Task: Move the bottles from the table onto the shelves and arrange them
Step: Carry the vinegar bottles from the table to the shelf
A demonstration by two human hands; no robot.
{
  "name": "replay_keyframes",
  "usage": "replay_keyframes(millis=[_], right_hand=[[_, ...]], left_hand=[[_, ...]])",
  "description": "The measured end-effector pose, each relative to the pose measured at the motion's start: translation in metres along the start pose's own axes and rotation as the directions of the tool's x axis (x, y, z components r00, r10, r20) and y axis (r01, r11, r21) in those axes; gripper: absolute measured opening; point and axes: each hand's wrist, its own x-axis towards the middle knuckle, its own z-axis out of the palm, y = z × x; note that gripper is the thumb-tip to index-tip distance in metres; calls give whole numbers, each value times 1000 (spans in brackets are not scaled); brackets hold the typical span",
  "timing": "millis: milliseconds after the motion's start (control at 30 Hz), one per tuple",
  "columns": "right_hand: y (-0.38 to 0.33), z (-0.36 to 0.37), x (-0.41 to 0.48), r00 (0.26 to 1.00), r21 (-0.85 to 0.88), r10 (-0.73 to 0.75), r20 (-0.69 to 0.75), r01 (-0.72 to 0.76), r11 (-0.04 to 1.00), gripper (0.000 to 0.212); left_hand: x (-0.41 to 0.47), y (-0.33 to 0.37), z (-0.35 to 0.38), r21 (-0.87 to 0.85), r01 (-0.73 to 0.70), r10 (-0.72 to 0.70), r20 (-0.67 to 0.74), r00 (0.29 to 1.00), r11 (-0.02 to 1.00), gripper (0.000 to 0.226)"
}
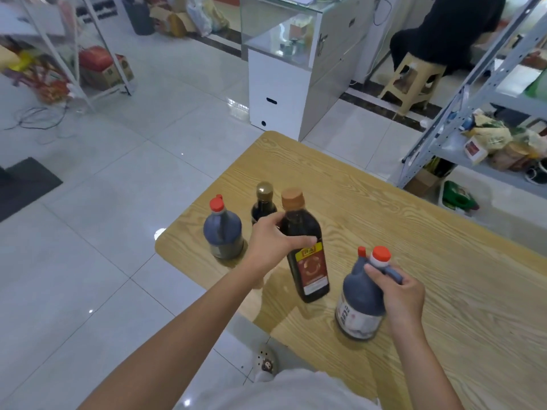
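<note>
My left hand [275, 244] was wrapped round the brown-cap bottle [306, 250], my right hand [398, 291] clamped on the near jug [359, 306]'s handle, both at the table [444, 247]'s near-left corner. Risk: my lift clipping the gold-cap bottle [262, 204] just behind and toppling it.

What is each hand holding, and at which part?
The left hand grips the tall tan-capped dark bottle around its shoulder. The right hand holds the nearer red-capped dark jug by its handle beside the neck.
</note>
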Motion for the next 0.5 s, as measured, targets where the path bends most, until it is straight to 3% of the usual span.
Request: replay_keyframes(millis=[133,300,400,500], right_hand=[[-31,9,-27,986,20,-131,107,130,991,22],[-82,45,-66,916,130,-300,268,274,953,33],[-113,79,-98,854,221,-361,375,296,929,13],[-131,118,-135,787,273,-381,486,277,921,19]], left_hand=[[-25,14,-38,-118,-12,5,-65,998,993,26],[-68,20,-102,-199,-48,15,-164,986,979,30],[-97,18,-147,-211,-99,43,-255,966,972,29],[-131,14,-193,-221,-146,60,-354,933,964,32]])
